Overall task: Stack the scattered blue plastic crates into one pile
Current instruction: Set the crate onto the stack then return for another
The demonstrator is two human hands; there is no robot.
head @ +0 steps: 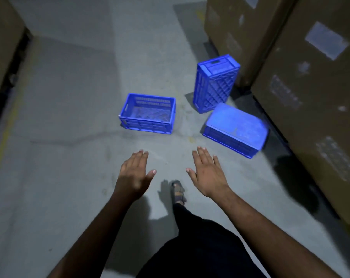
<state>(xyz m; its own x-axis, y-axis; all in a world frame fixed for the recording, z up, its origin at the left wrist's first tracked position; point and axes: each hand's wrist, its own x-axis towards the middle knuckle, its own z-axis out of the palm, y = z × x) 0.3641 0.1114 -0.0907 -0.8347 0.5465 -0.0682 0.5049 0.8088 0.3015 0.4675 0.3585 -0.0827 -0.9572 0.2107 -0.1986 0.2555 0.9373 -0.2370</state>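
Three blue plastic crates lie apart on the grey concrete floor. An upright crate sits mouth-up in the middle. A second crate stands on its end further back, by the cardboard. A third crate lies upside down at the right, its solid base facing up. My left hand and my right hand reach forward, palms down, fingers spread, both holding nothing. Both hands hover short of the crates, with bare floor between them and the nearest one.
Tall cardboard boxes wall off the right side, close behind the two right crates. More cardboard stands at the far left. My sandalled foot is on the floor between my hands. A yellow floor line runs along the left.
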